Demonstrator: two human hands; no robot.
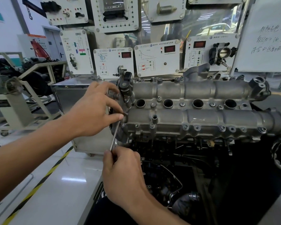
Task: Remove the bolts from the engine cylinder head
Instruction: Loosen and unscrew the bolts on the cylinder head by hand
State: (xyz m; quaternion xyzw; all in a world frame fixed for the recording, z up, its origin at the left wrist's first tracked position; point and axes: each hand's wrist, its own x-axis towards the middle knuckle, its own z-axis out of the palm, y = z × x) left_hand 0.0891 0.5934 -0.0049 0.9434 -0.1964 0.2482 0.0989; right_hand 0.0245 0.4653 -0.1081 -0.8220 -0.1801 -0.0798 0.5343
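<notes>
Nearest, the right hand [120, 169] is seen with its fingers curled round the lower end of a thin metal tool [115, 137], which is held slanting up and to the right. The tool's upper end is met at the left end of the engine cylinder head [201, 117], where it is pinched between the thumb and one fingertip of the left hand [94, 111]; the remaining fingers are spread, the forefinger being stretched towards a black sensor [125, 88] mounted on that end. The cylinder head is carried on top of a dark engine block [177, 168], right of centre, and lies lengthwise from left to right. Bolts [186, 127] are seated along its near flange, and four round wells [168, 103] are set in a row down its middle. To the left, a steel cabinet [68, 98] is placed on a glossy floor marked with yellow-and-black tape [39, 184]. Farthest, white training panels [157, 57] are fixed upright behind the engine.
</notes>
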